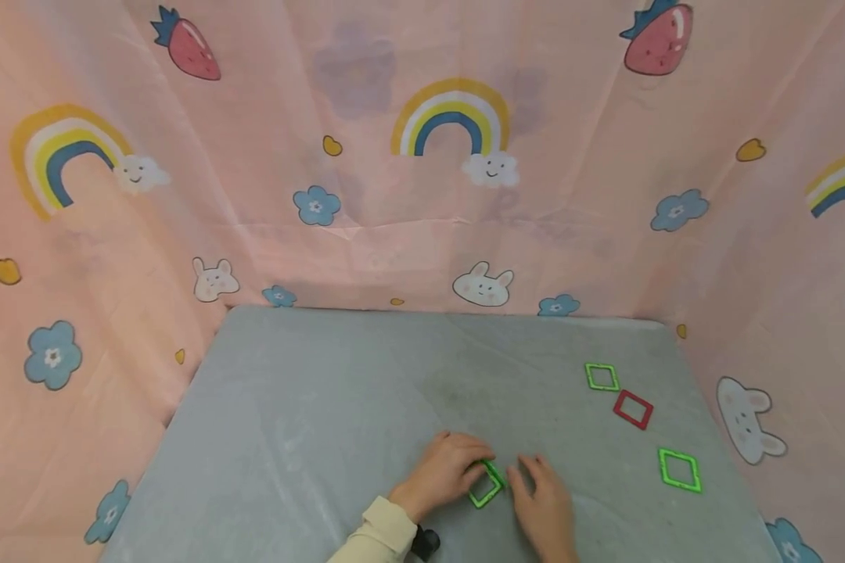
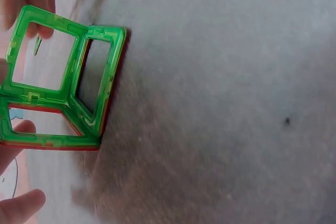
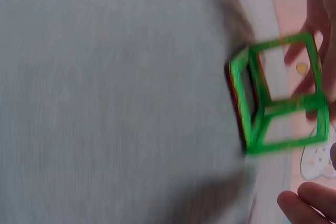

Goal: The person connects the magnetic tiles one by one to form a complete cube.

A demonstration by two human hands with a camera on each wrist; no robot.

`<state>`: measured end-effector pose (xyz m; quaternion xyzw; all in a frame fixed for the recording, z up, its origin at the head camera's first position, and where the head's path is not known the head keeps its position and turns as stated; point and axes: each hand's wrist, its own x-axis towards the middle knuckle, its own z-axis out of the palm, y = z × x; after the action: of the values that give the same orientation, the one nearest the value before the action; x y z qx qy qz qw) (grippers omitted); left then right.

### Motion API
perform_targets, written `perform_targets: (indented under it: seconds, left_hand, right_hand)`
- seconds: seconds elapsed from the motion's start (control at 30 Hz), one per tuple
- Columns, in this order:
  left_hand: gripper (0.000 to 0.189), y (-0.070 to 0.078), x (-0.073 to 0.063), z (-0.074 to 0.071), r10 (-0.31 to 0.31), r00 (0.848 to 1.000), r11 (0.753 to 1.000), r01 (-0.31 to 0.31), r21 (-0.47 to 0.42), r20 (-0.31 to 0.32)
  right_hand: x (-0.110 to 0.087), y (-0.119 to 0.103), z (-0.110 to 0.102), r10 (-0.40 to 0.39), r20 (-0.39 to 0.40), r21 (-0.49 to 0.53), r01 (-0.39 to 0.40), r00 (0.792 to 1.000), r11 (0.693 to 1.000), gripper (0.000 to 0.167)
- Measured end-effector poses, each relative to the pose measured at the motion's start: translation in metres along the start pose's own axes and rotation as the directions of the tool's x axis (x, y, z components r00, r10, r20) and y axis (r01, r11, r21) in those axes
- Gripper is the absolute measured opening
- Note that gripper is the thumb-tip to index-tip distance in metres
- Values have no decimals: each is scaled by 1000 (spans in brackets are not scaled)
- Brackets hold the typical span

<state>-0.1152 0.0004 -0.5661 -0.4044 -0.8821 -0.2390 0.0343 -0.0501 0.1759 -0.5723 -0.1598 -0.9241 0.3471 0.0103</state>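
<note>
"What was being held?"

"A green frame structure (image 2: 68,98), made of hollow squares joined edge to edge, was gripped by the left hand (image 1: 445,467), its thumb and fingers closed about one side. Red was seen along the structure's base."

"And where was it?"

"It was placed between the two hands, toward the near side of a grey table (image 1: 324,391). Whether its base was rested on the surface could not be told."

"How was the right hand (image 1: 545,504) held?"

"Just beside the structure, its fingers parted and slightly bent, with nothing gripped. Whether it was touched by a fingertip could not be told."

"Was anything else laid out?"

"Three loose pieces were spread along the right: an upper green frame (image 1: 587,376), a red frame (image 1: 630,421) just beside its corner, and, nearer, a lower green frame (image 1: 663,467). The table was backed by pink cloth (image 1: 366,258), printed with rainbows (image 1: 451,100) and rabbits (image 1: 483,291)."
</note>
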Motion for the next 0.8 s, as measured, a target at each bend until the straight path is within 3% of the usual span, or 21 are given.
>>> perform_targets:
  seconds: [0.2,0.57,0.8]
  left_hand:
    - [12,-3,-3,-4,-29,998,999,30,17,-61]
    - [6,-7,-10,-6,-136,980,989,143,43,-143]
    - [6,-7,-15,-7,-155,971,986,162,24,-182]
  right_hand:
    - [12,15,-15,91,23,-124,-87,996,988,43]
    - [27,64,-48,60,-70,-262,-77,996,962,45]
    - [35,99,-68,53,-146,-316,-97,988,944,46]
